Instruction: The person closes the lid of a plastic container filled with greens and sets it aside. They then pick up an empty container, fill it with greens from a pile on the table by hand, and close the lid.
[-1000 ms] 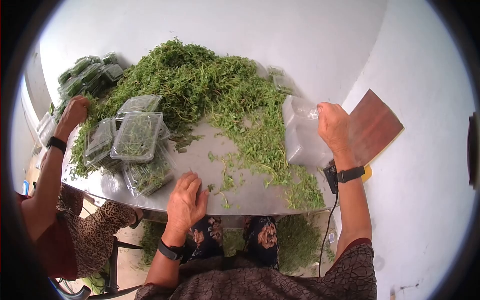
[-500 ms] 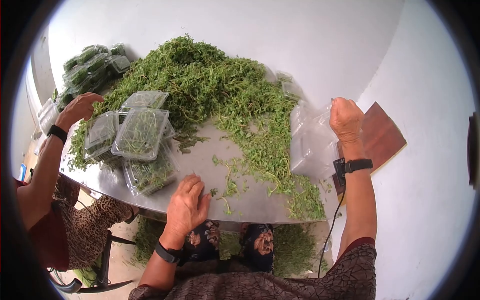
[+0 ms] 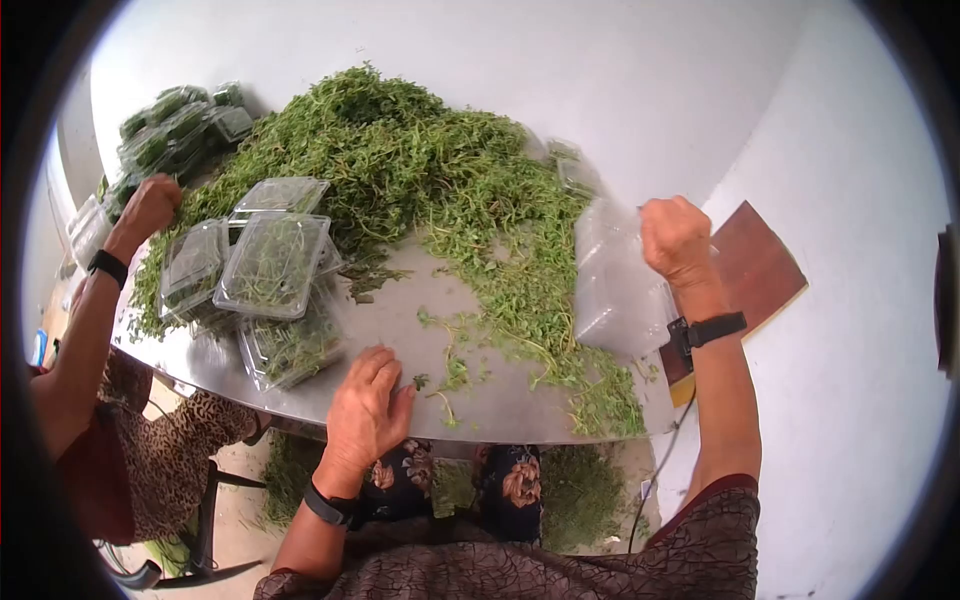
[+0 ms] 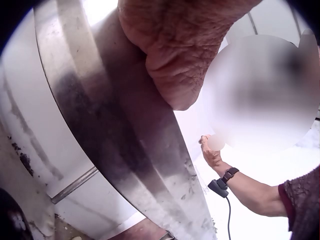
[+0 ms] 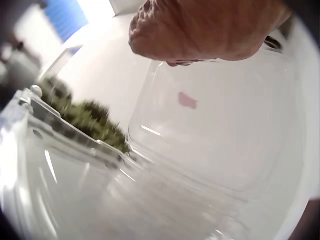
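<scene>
My left hand rests on the metal table's near edge, fingers loosely bent and nothing in them; the left wrist view shows its heel over the rim. At the table's right end, my right hand grips the upper edge of a clear plastic clamshell box. In the right wrist view the fingers pinch the rim of its clear lid, and the box stands open. Loose leafy green stems lie left of the box.
A large heap of greens covers the table's back. Filled clamshell boxes are piled at left, more packed boxes behind. Another person's hand is at the greens there. A reddish-brown board lies beyond the table's right end.
My right hand has risen slightly, and the clear box has tilted and shifted with it. My left hand stays put. The other person's hand reached out over the greens, then drew back curled.
</scene>
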Demonstrator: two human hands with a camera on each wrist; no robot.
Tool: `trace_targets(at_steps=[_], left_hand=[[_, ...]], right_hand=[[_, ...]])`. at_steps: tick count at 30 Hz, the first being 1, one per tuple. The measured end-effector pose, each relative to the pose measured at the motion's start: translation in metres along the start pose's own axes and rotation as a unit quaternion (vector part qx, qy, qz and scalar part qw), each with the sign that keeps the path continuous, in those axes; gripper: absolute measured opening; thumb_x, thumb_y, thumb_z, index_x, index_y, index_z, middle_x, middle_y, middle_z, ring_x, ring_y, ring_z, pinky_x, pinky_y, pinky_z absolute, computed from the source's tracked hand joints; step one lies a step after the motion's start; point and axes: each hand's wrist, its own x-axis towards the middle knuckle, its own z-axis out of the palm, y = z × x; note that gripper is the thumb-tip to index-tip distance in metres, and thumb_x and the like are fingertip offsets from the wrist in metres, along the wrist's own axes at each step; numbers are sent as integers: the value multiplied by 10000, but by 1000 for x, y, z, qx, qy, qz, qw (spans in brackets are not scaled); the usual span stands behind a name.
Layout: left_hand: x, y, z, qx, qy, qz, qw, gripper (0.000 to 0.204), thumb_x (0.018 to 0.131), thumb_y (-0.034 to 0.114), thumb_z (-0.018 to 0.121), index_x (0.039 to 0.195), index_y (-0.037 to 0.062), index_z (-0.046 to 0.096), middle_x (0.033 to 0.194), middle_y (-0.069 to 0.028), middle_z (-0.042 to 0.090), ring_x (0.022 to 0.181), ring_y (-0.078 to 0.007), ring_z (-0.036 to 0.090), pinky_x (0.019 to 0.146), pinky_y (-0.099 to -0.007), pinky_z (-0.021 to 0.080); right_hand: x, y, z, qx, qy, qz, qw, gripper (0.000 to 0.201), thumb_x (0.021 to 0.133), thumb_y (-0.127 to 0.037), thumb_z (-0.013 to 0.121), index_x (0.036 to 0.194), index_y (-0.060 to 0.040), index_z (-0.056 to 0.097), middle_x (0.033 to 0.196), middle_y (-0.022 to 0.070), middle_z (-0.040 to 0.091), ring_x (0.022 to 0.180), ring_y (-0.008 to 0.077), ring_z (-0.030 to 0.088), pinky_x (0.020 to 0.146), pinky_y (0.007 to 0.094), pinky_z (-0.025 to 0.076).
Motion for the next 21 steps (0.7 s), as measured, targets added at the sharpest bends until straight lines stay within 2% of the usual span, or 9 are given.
trace_targets(at_steps=[2,4,5,7,8,10,14,16,21], left_hand=[[2,-1,-1,2,-2,7,1000,285,728,52,691,983,-21,588,1080,-182,602,1107,-381,555,911,-426,479],[1,1,-1,8,4,10,1000,285,722,45,693,979,-21,590,1076,-186,602,1102,-381,557,906,-426,482],[1,1,-1,8,2,14,1000,285,722,45,693,979,-21,590,1076,-186,602,1102,-381,557,906,-426,482],[2,-1,-1,7,-5,20,1000,280,719,43,694,970,-25,590,1070,-190,604,1091,-383,562,901,-427,483],[3,-4,-2,9,-4,27,1000,280,719,43,694,970,-25,590,1070,-190,604,1091,-383,562,901,-427,483],[6,-8,-7,-40,-47,15,998,266,741,43,683,983,-27,597,1081,-203,613,1082,-406,568,904,-448,477],[30,10,-23,-47,-102,31,993,272,761,64,689,1002,-25,602,1117,-202,613,1075,-396,578,896,-441,486],[42,33,-24,-73,-102,82,989,281,790,83,684,1042,-16,610,1167,-201,603,1080,-385,585,900,-432,492],[31,57,-2,-174,-172,70,967,305,820,105,673,1103,5,617,1214,-195,589,1110,-379,580,931,-419,485]], right_hand=[[0,1,-2,15,-42,-40,998,129,774,-54,610,678,-75,527,584,86,529,542,268,523,489,375,441],[2,9,-3,-15,36,112,993,141,778,-67,618,680,-76,518,571,85,520,553,267,528,498,376,440],[3,10,-2,-18,37,115,992,141,778,-67,618,680,-76,518,571,85,520,553,267,528,498,376,440],[-1,7,-1,38,-6,0,999,155,785,-80,625,679,-78,512,566,81,514,557,267,530,501,379,438],[-3,7,-4,33,-2,5,999,155,785,-80,625,679,-78,512,566,81,514,557,267,530,501,379,438],[-1,6,-7,23,21,90,995,160,790,-83,624,679,-81,508,573,76,520,554,269,525,500,381,438],[-1,16,-22,22,25,87,996,120,787,-78,626,703,-82,541,598,74,543,565,272,540,501,381,445],[6,25,-31,-4,122,76,990,76,786,-75,637,742,-75,575,621,74,562,583,266,558,503,366,451],[11,35,-64,-39,165,78,982,33,815,-59,625,789,-50,606,646,71,581,577,261,562,499,342,453]])
